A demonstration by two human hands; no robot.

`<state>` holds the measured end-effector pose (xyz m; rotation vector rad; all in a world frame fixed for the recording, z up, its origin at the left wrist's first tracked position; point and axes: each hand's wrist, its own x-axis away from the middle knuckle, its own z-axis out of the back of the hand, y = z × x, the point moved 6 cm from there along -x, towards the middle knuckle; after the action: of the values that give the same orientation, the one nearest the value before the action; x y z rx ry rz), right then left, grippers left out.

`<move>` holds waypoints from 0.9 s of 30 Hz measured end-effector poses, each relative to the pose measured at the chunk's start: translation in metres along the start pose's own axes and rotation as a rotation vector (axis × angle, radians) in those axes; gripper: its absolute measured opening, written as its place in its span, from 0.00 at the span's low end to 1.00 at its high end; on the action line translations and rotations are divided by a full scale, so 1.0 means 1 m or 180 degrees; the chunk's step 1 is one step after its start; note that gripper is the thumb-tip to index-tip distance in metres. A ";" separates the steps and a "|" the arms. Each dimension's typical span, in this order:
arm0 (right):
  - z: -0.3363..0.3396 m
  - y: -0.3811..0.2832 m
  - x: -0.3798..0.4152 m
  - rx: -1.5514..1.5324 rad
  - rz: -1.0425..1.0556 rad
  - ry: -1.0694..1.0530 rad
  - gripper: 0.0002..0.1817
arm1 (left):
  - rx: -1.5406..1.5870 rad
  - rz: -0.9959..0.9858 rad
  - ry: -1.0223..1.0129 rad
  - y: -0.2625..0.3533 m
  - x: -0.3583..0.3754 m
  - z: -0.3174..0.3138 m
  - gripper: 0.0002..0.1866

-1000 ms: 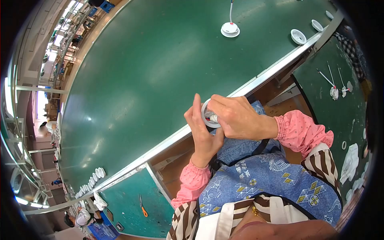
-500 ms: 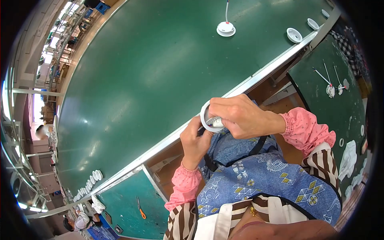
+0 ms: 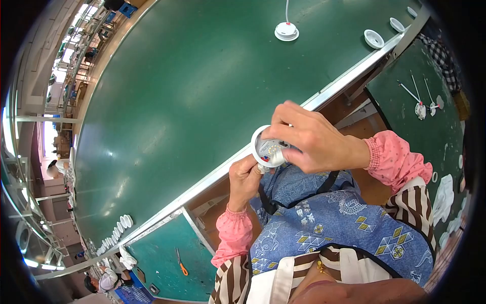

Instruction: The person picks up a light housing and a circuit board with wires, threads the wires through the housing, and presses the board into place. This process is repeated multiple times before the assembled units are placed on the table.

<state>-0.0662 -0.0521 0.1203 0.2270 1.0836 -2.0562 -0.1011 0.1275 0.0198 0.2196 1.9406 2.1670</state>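
Observation:
A round white LED downlight (image 3: 256,156) is tilted toward me above the table's near edge. Inside its rim shows a circuit board (image 3: 274,149) with small yellow LEDs and a spot of red and blue. My left hand (image 3: 245,178) is closed on the lower left of the downlight, thumb and fingers at its rim and underside. My right hand (image 3: 311,139) is bent over the other side, fingers at the upper rim and thumb by the board; its fingertips are partly hidden and slightly blurred.
A white downlight with a cable (image 3: 287,31) stands on the green conveyor table (image 3: 192,91). White housings (image 3: 373,39) lie at the far right, and a row of white rings (image 3: 121,226) at the left. Orange-handled scissors (image 3: 181,263) lie on the lower-left side table; wired parts (image 3: 420,109) lie on the right one.
My right hand has lifted slightly and its fingers have opened away from inside the downlight, so more of the circuit board shows. My left hand still holds the downlight.

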 end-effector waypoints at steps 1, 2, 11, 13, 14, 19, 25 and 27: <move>0.003 -0.008 -0.002 0.0186 0.0123 -0.0062 0.28 | -0.0010 -0.0031 0.0073 0.001 0.000 0.000 0.09; 0.004 -0.018 -0.003 0.0376 0.0242 -0.0130 0.31 | 0.0027 -0.0029 0.0004 0.000 0.001 -0.002 0.09; -0.028 0.005 0.006 -0.0541 0.0019 -0.0886 0.27 | -0.0071 -0.0017 -0.0633 0.035 0.000 -0.018 0.09; -0.031 0.008 0.010 -0.0819 -0.0072 -0.0815 0.26 | 0.0131 0.0053 -0.0621 0.027 0.004 -0.019 0.09; -0.032 0.010 0.010 -0.0948 -0.0127 -0.0772 0.26 | 0.0132 0.0078 -0.0655 0.027 0.006 -0.019 0.09; -0.031 0.009 0.009 -0.1181 -0.0117 -0.0912 0.27 | 0.0280 0.0207 -0.0659 0.022 0.015 -0.018 0.09; -0.041 0.023 0.006 -0.1354 -0.0478 -0.1091 0.34 | 0.0533 0.0390 -0.0166 0.015 0.016 -0.023 0.09; -0.041 0.025 0.003 -0.1195 -0.0485 -0.0974 0.36 | 0.0438 0.0368 0.0028 0.014 0.014 -0.025 0.09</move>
<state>-0.0581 -0.0310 0.0780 -0.3567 1.2927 -1.8918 -0.1218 0.1062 0.0305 0.3543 2.1337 2.1072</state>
